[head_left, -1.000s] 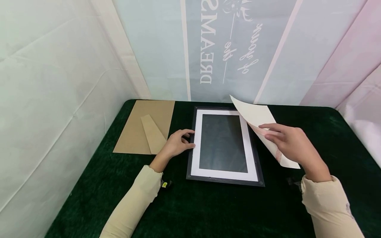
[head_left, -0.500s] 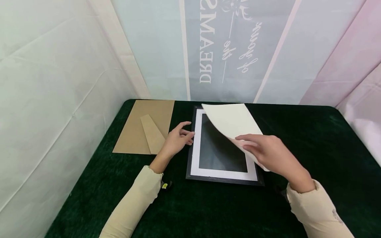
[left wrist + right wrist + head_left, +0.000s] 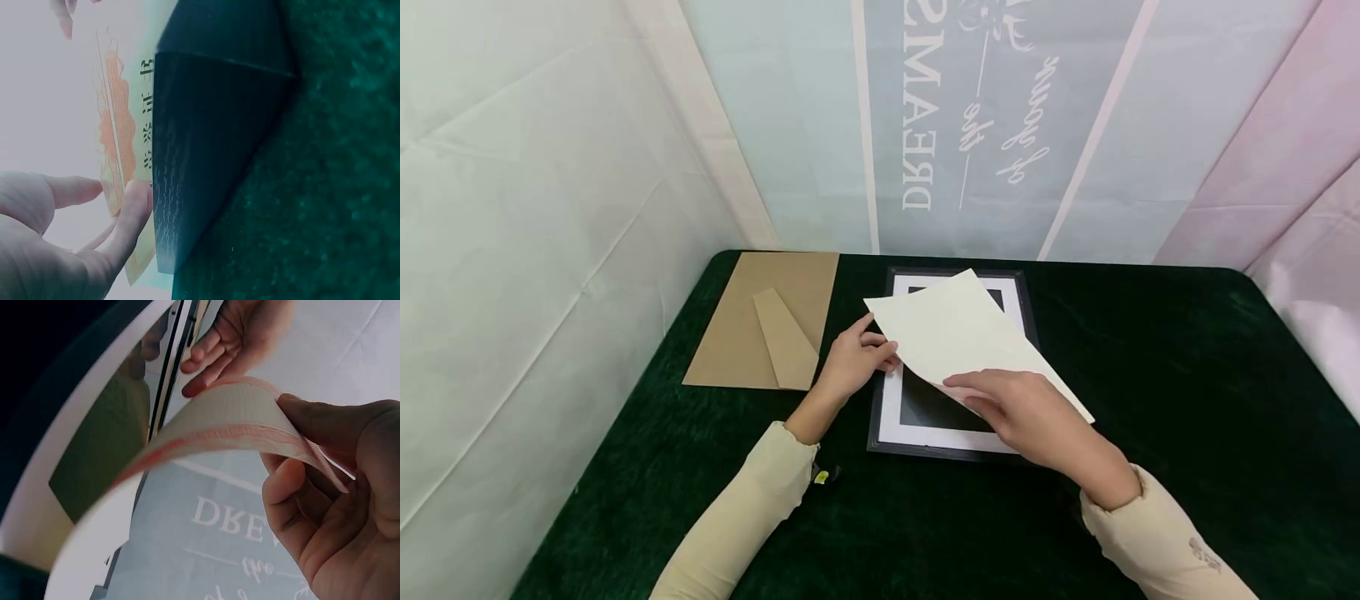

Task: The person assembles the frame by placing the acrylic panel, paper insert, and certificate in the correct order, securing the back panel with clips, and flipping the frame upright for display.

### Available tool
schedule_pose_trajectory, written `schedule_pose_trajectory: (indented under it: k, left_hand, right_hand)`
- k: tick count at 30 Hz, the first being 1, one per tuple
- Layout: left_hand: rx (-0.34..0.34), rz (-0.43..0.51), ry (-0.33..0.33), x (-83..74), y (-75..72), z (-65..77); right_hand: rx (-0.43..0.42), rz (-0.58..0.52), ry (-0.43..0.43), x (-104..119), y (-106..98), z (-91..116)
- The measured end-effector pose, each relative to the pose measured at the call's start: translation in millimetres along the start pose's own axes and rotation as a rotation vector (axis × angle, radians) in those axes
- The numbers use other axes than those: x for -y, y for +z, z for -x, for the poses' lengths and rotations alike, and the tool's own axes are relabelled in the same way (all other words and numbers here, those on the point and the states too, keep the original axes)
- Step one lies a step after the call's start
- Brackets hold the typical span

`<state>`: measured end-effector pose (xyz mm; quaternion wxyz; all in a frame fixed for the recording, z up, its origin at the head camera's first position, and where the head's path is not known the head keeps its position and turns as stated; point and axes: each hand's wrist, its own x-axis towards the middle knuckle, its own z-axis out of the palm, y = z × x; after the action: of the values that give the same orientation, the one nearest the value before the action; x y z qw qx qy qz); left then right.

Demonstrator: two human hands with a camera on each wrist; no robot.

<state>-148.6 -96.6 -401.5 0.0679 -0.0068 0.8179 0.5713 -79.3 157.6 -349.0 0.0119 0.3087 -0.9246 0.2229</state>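
Note:
A certificate (image 3: 962, 329), cream on its upper side, slants over a dark picture frame (image 3: 895, 448) with a white mat. In the left wrist view its underside shows an orange ornamental border and printed characters. My right hand (image 3: 1022, 412) pinches its near edge between thumb and fingers. The sheet bows away from that grip in the right wrist view. My left hand (image 3: 853, 358) is at the frame's left side, thumb and fingers at the sheet's left edge. In the left wrist view, the left thumb and fingers (image 3: 132, 215) lie apart, with the printed border between them.
A brown backing board (image 3: 718, 333) with a tapered stand (image 3: 782, 337) lies to the left of the frame. The green cloth-covered table (image 3: 1150, 358) ends at a printed backdrop (image 3: 970, 125). White sheeting (image 3: 550, 250) hangs on the left.
My right hand has carried the certificate leftward from the frame's right side to over the frame. The left hand stays near the frame's left edge, its fingers now meeting the sheet's edge.

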Motion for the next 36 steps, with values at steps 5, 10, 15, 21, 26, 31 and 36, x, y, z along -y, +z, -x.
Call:
schedule_pose_trajectory:
  k: [5,10,15,21,26,31,36]
  left_hand:
    - [0.005,0.02,-0.015,1.6,0.0,1.2]
    - [0.058,0.049,-0.032,2.6,-0.1,3.1]
    - [0.084,0.077,-0.031,2.6,0.9,4.8]
    - [0.06,0.152,-0.038,4.3,1.1,4.2]
    - [0.047,0.211,-0.048,4.8,-0.9,2.6]
    - [0.029,0.197,-0.049,6.1,-2.3,1.8]
    - [0.025,0.207,-0.034,7.6,-2.7,2.0]
  right_hand:
    - [-0.007,0.0,-0.033,7,7,0]
    - [0.003,0.009,-0.052,9,13,-1]
    - [-0.007,0.027,-0.053,10,15,0]
    - [-0.011,0.002,-0.047,11,15,1]
    - [0.047,-0.053,-0.014,12,13,3]
    - [0.115,-0.212,-0.023,4,6,6]
    - [0.073,-0.169,0.028,-18,-2,4]
